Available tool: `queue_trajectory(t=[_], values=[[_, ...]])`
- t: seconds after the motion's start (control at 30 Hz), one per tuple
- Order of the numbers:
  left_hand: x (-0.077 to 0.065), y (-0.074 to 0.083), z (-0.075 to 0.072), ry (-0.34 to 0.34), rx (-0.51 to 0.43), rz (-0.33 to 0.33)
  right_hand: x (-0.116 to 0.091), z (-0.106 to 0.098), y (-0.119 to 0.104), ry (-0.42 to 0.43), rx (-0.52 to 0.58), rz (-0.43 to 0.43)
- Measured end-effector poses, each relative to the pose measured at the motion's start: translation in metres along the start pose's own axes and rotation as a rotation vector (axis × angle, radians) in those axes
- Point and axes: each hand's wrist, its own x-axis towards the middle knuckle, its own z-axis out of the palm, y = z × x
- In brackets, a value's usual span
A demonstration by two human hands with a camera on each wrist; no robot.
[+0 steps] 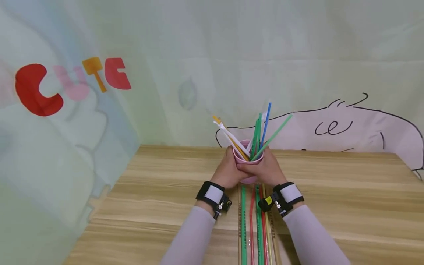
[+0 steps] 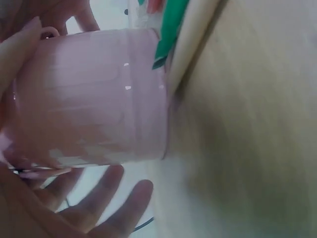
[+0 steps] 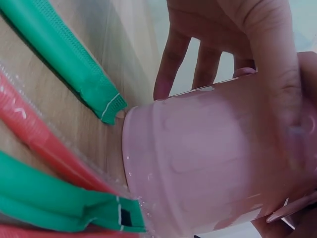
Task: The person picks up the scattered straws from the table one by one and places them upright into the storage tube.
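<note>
Both hands hold a pink plastic cup (image 1: 249, 180) upright on the table, the left hand (image 1: 227, 172) from its left and the right hand (image 1: 269, 170) from its right. Their thumbs overlap at the front of the cup. Out of the cup lean several straws: a blue straw (image 1: 266, 123), a light green straw (image 1: 277, 131), green wrapped straws (image 1: 256, 134), white wrapped straws (image 1: 234, 140) and an orange one (image 1: 217, 119). In the left wrist view, fingers reach round the cup wall (image 2: 94, 94). The right wrist view shows the thumb (image 3: 277, 74) pressed along the cup's side.
Between the forearms, a row of straws lies lengthwise on the wooden table (image 1: 165, 191): green wrapped straws (image 1: 243, 224), red straws (image 1: 252, 224) in clear film, a yellow one and tan ones (image 1: 240, 235). Their far ends reach the cup's base. A printed curtain (image 1: 265, 44) hangs behind.
</note>
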Motion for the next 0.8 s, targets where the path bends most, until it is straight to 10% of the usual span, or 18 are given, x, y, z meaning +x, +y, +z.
queue_trajectory(t=[0.53,0.8], values=[[-0.042,0.024,-0.034,0.019,0.261,-0.091,0.004,0.002,-0.005,-0.036,0.019,-0.027],[-0.070,0.026,-0.026,-0.127,0.353,-0.106,0.007,-0.002,0.020,-0.004,-0.071,0.020]])
